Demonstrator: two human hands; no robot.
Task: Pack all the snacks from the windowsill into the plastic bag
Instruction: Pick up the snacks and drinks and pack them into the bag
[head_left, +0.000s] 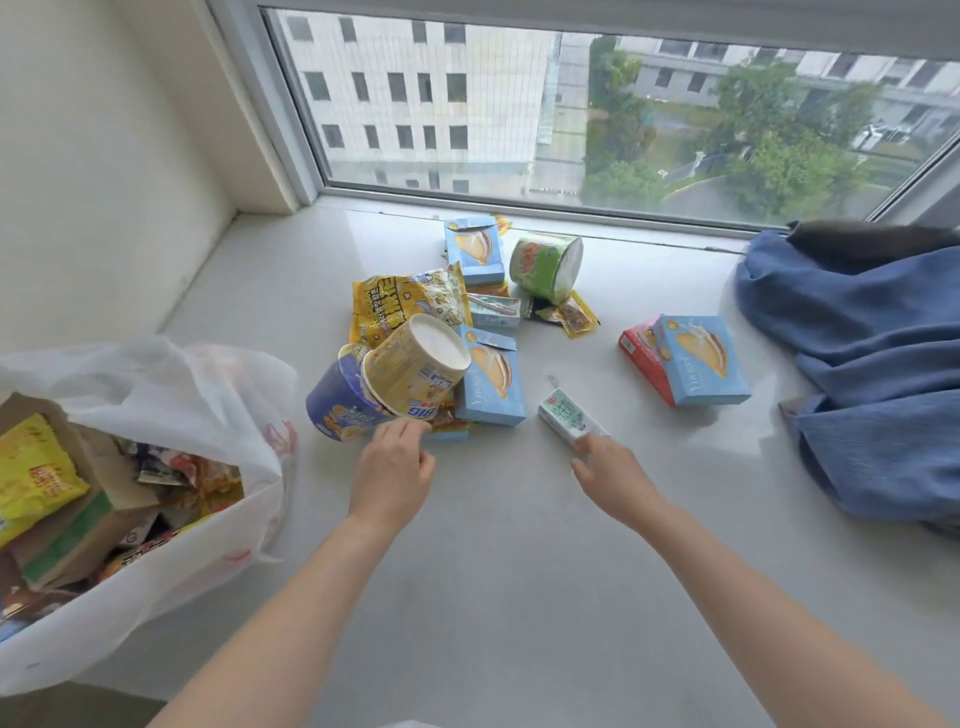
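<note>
**On the windowsill: snack pile half packed, both hands reaching in**

On the windowsill (467, 571) there's a heap of snacks in the middle, and the white plastic bag (171, 415) sits open at the near left, already stuffed with packets and a cardboard box.

The left hand (392, 470) is at the near edge of the pile, fingers loosely curled and touching the bottom of the blue cup (337, 405), not gripping anything that I can see. A yellow cup (415, 371) lies tipped on top of that one, with a yellow bag (400, 304) behind it and a blue box (491, 382) just to the right.

The right hand (608, 467) has its fingertips on the near end of a small milk carton (566, 418), looks like a light pinch.

Farther back there's a green cup (545, 265) on its side and another blue box (475, 249). A stack of boxes (685, 358) is off to the right, near a blue cloth (857, 364).
</note>
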